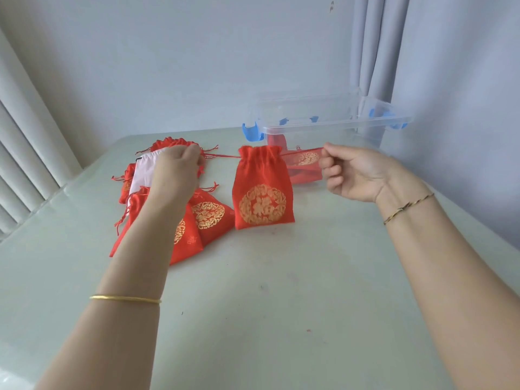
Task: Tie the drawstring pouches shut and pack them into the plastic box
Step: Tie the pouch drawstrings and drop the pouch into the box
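Cinching red gold-printed fabric drawstring pouch (263, 190), hung between my hands before the clear blue-latched plastic box (337, 114). Left hand (180, 167) and right hand (354, 173) each pinch a cord. Box holds few; pile of red pouches (209, 215) not yet packed.

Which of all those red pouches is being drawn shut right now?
The upright pouch between the hands: left hand and right hand each pinch one of its strings, and its neck is gathered. The other pouches lie flat in a pile.
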### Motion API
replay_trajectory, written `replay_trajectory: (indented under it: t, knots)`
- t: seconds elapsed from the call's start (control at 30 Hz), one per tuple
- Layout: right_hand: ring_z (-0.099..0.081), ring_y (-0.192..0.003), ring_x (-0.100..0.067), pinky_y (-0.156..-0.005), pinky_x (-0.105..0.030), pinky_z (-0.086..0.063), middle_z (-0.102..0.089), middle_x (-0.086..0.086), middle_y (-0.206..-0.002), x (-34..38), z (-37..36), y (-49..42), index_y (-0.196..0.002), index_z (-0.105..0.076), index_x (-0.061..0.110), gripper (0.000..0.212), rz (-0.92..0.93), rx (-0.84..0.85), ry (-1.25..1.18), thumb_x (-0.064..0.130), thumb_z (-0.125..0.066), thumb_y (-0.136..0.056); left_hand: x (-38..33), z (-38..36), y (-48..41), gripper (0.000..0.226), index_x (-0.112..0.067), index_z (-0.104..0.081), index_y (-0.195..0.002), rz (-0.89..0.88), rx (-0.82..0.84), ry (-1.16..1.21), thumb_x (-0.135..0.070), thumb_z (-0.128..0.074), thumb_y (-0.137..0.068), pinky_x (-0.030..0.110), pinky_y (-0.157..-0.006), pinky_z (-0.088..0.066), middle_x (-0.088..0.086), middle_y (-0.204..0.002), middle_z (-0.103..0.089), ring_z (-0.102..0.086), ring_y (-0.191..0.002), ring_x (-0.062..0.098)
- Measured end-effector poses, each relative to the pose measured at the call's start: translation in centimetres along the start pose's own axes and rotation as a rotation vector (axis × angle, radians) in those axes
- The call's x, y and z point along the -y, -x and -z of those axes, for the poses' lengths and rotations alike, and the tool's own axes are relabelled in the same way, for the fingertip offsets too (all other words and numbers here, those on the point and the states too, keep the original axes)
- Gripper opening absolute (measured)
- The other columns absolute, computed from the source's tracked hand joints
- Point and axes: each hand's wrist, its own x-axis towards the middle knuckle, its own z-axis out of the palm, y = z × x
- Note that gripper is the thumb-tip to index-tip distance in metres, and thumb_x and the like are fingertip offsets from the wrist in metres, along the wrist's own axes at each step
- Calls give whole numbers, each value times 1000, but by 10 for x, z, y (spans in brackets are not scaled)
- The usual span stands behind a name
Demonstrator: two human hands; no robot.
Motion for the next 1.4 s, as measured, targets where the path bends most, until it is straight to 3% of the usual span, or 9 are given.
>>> replay_trajectory:
  t: [0.17,0.37,0.47,0.6,0.8,0.93,1.07,1.23,1.4]
  knots:
    - [-36,-33,-2,-35,-10,-27,-44,8,-46,2,7,-1,-68,-46,18,28,-25,-88,-224,23,-44,-96,-6,2,-1,32,-18,-43,-59,222,2,456,-16,-42,-91,21,-49,-34,-11,-38,-39,-34,-39,7]
    - [-43,-38,-4,-39,-12,-35,-51,7,-48,15,-16,12,-70,-54,17,25,230,-125,78,23,-51,-93,-26,0,12,36,-21,-46,-65,88,311,744,-26,-35,-100,26,-81,-44,-6,-87,-70,-66,-89,9]
    - [-46,-46,-5,-45,-15,-40,-52,5,-57,16,-40,22,-71,-58,15,23,376,-64,202,20,-53,-93,-39,-8,23,31,-18,-55,-75,30,428,723,-25,-38,-100,27,-81,-47,-5,-74,-67,-66,-75,12]
    - [-48,-58,-8,-54,-17,-40,-55,1,-66,13,-64,33,-72,-60,14,21,532,-26,373,17,-54,-91,-44,-15,36,24,-9,-64,-95,-26,543,570,-22,-44,-97,19,-62,-47,-3,-71,-57,-51,-60,8]
    - [-51,-64,-9,-64,-23,-40,-60,6,-62,8,-77,37,-71,-64,16,20,628,13,450,17,-57,-90,-44,-16,40,6,-10,-68,-88,-156,607,288,-12,-64,-84,17,-56,-39,0,-64,-51,-42,-56,9]
    - [-55,-67,-13,-66,-27,-42,-62,5,-67,6,-79,34,-75,-64,16,23,580,39,403,24,-52,-93,-44,-19,41,25,8,-63,-88,-165,583,282,-16,-67,-82,21,-54,-37,8,-63,-49,-40,-53,12]
    - [-55,-70,-14,-63,-24,-45,-61,0,-78,5,-69,29,-86,-62,15,25,449,10,528,22,-42,-97,-46,-18,41,13,1,-63,-85,-118,561,380,-11,-58,-88,17,-52,-38,-4,-56,-55,-41,-52,10]
    - [-59,-75,-19,-82,-38,-46,-61,-2,-72,-2,-68,25,-74,-58,14,29,329,136,606,24,-43,-97,-47,-17,40,15,-5,-64,-77,-112,552,446,-9,-56,-89,18,-54,-37,-3,-59,-57,-42,-52,8]
    - [-53,-68,-23,-75,-35,-44,-48,-1,-62,3,-65,26,-63,-48,14,33,331,291,525,19,-46,-96,-46,-15,38,15,-8,-66,-81,-80,515,524,-4,-54,-89,15,-53,-43,-2,-65,-64,-50,-54,5]
